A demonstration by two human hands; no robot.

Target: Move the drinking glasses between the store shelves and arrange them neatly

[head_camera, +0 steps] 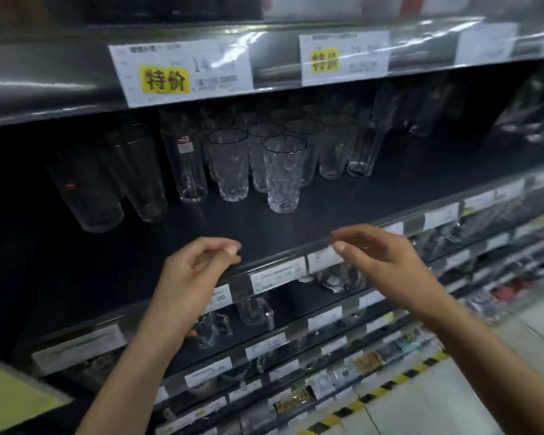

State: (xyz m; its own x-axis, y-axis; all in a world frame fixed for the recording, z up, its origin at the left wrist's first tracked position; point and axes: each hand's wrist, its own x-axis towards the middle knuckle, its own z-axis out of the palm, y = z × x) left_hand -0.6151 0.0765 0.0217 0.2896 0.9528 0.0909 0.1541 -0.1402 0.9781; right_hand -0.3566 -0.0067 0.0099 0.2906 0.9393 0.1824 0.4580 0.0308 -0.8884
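Head view showed your left hand (198,271) and right hand (387,265) loosely curled, empty, poised at the shelf (296,227) edge, likely to straighten the dimpled tumbler (285,174) standing forward of its row.

White paper price label with yellow black-lettered sticker (182,72) well above the left hand (198,268), a second like label (343,58) above the right hand (387,265), small white price tags (277,274) between the hands, blurred colourful packets (368,361) below the right hand, yellow-and-black striped floor tape (390,384) below those.
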